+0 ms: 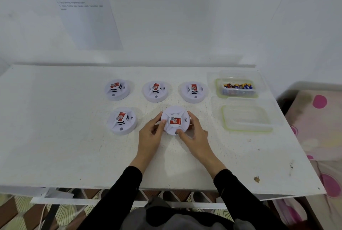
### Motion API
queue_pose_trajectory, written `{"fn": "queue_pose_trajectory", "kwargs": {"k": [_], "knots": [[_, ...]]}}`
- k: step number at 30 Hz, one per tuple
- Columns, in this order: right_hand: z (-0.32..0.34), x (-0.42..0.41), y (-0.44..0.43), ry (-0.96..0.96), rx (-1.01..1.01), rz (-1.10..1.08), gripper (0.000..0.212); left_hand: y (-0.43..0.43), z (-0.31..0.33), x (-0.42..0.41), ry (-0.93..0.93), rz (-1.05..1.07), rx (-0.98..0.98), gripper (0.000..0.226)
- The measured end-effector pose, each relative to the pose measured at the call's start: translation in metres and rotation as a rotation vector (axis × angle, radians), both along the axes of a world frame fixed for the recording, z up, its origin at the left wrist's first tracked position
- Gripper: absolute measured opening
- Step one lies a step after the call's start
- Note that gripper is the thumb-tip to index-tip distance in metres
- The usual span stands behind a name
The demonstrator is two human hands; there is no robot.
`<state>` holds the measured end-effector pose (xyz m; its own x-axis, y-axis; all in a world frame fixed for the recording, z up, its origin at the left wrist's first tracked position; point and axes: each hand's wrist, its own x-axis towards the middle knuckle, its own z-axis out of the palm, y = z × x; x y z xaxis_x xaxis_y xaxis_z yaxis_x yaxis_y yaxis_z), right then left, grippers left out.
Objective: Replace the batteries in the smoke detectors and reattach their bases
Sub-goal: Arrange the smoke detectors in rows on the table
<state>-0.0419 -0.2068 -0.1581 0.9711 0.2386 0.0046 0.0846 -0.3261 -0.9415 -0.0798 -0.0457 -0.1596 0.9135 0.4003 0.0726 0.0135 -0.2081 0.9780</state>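
Observation:
Several white round smoke detectors with red labels lie on the white table [74, 146]. Three stand in a back row: one at the left [117, 89], one in the middle [156, 91], one at the right [193, 91]. Another detector [121, 120] sits front left. The front middle detector [175, 120] is between my hands. My left hand [151, 133] grips its left edge, thumb on top. My right hand [194, 133] grips its right edge, thumb near its lower rim. A clear box of batteries [237, 87] stands at the back right.
An empty clear container with a green rim [247, 118] lies right of the held detector. A printed sheet [83, 7] hangs on the wall behind. A pink patterned bed [318, 118] adjoins the table's right side. The table's front edge runs near my sleeves.

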Motion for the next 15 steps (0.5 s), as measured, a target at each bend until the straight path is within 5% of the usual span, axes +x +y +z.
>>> {"fn": "queue_pose_trajectory", "kwargs": {"k": [15], "knots": [[-0.0016,0.0027,-0.0049,-0.009,-0.052,0.054,0.059,0.0001,-0.0015,0.0004,-0.005,-0.002,0.008,0.04]]}}
